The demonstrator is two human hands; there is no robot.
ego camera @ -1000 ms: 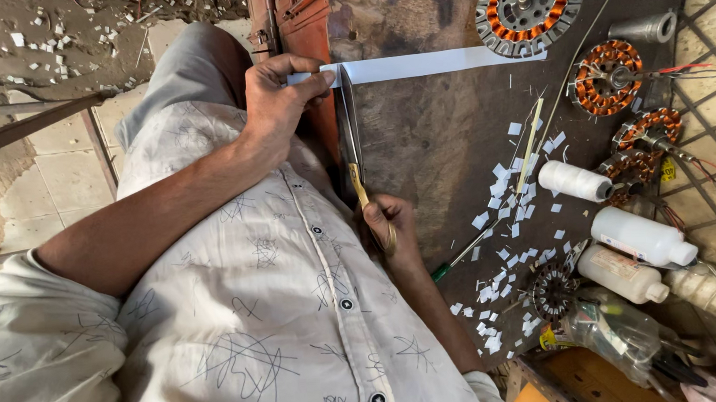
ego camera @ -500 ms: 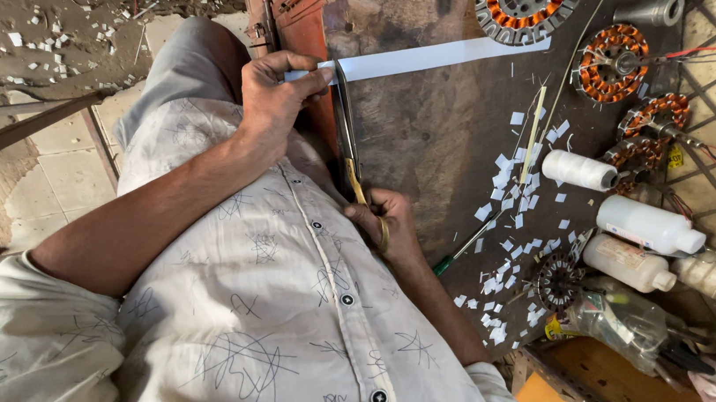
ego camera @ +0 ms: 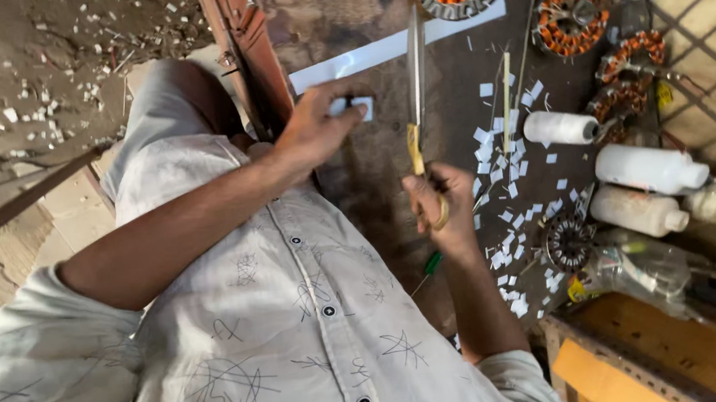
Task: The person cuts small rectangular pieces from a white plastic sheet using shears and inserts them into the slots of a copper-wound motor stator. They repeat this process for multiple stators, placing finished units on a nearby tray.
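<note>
Closest, my right hand [ego camera: 435, 195] grips the yellow-handled scissors [ego camera: 417, 106], blades pointing away; beside it my left hand [ego camera: 315, 128] pinches a small cut white piece [ego camera: 355, 106]; beyond, the long white strip [ego camera: 395, 45] lies on the dark surface [ego camera: 355, 6].

Head view — steeply down, close.

The scissors [ego camera: 416, 97] stand between the two hands, their blades crossing over the long paper strip [ego camera: 395, 45]. The small paper piece [ego camera: 355, 106] lies just left of the blades, under the strip. Paper scraps [ego camera: 511, 176] are scattered on the work surface [ego camera: 355, 6] right of the scissors. Three bottles [ego camera: 638, 167] lie further right. The wound motor coils [ego camera: 573, 14] sit behind the bottles, at the strip's far end.
</note>
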